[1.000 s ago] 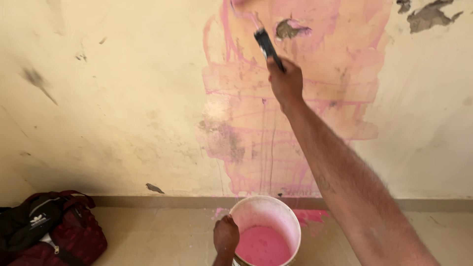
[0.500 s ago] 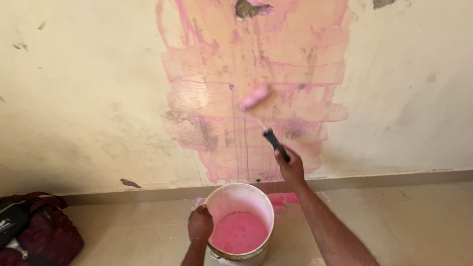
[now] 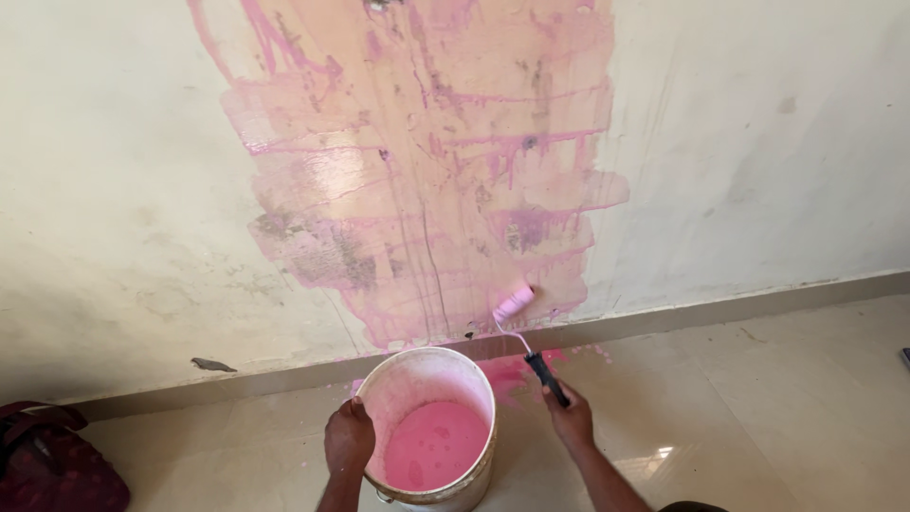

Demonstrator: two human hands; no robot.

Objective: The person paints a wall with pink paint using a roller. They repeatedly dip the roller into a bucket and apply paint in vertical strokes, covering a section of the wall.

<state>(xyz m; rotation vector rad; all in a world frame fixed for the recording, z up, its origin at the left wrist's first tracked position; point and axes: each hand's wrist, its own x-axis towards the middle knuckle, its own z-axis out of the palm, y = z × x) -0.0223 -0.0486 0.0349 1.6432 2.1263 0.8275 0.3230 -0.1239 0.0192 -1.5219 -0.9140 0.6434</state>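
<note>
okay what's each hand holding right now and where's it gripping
The right hand holds a small paint roller by its black handle. The left hand grips the white bucket at its rim.

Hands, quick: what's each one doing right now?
Left hand: closed on the rim of the white bucket of pink paint.
Right hand: closed around the small paint roller handle.

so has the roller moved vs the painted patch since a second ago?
Yes. The roller, held by the right hand, has come down from the top of the pink patch to its bottom edge, just above the skirting.
</note>
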